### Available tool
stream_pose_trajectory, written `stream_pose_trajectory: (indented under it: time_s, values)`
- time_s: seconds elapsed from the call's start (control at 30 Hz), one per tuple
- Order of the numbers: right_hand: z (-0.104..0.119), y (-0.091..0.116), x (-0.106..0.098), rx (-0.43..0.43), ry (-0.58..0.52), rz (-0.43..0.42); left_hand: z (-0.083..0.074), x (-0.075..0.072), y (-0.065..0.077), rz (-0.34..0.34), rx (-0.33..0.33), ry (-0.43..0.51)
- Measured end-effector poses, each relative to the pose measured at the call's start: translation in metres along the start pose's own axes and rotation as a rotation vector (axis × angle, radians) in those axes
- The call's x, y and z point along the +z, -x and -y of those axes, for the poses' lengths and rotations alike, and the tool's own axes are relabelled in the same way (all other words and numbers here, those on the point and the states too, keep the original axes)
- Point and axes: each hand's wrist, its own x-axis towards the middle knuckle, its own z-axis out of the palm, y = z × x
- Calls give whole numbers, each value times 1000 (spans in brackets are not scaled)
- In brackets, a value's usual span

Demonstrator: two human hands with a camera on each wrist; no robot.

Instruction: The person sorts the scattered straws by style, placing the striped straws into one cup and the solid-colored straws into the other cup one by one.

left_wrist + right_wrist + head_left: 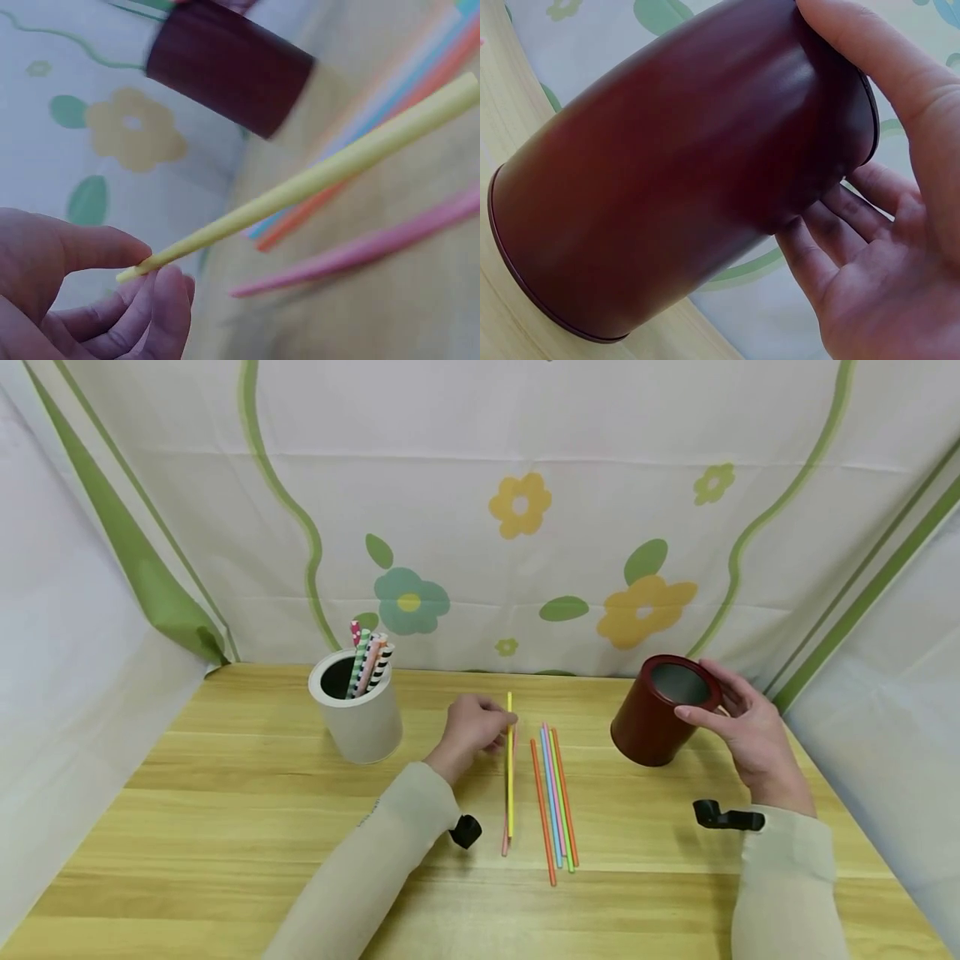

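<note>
Between thumb and fingertip, my left hand (474,727) pinches a thin yellow straw (510,777) near its far end. In the left wrist view the yellow straw (315,184) slants up and away from the fingers. Beneath it on the table lies a pink straw (360,255), partly covered by the yellow one in the head view. My right hand (750,735) holds a dark red cylindrical cup (648,718) by its rim, thumb at the front and fingers round the right side. The red cup (660,180) leans in the right wrist view, its inside seen from above in the head view.
Several coloured straws (555,802), orange, blue, pink and green, lie side by side mid-table. To the left stands a white cup (365,727) with several striped and patterned sticks (367,664). Behind the wooden table (225,827) hangs a flowered curtain (450,527).
</note>
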Motion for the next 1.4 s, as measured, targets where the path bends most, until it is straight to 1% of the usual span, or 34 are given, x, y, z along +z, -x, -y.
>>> stream_pose_trajectory:
  time_s: [0.1,0.23,0.3,0.37,0.43,0.5,0.6,0.67,0.77,0.9,1.03,1.17,1.3,1.4]
  values:
    - [1,0,-1,3,-7,-4,-12,-7,1,70,9,106]
    - [2,0,-2,0,-9,-10,-28,-11,5,165,36,176]
    - [2,0,-2,-1,-7,-12,-37,-12,8,192,50,205]
    - [2,0,-3,0,-7,-12,-46,-11,12,199,79,247]
    - [2,0,-3,-2,-8,-13,-56,-10,18,189,110,290]
    - [2,0,-3,-5,-10,-14,-65,-9,24,166,142,354]
    - [2,-1,-3,-10,-20,-11,-78,-6,32,117,190,449]
    - [2,-1,-3,-10,-23,-10,-86,-3,36,78,221,496]
    - [2,-2,-2,-10,-26,-10,-96,1,41,24,265,544]
    - [2,-3,-1,-11,-18,-12,-107,9,43,-33,324,609]
    - [3,-4,-1,-19,-10,-12,-118,18,43,-67,375,639]
    - [2,-3,-1,-19,-21,-13,-125,31,41,-75,411,639]
    - [2,-1,0,-7,-25,-10,-127,44,37,-82,420,651]
    - [2,-1,0,-8,-9,-9,-128,53,35,-81,412,660]
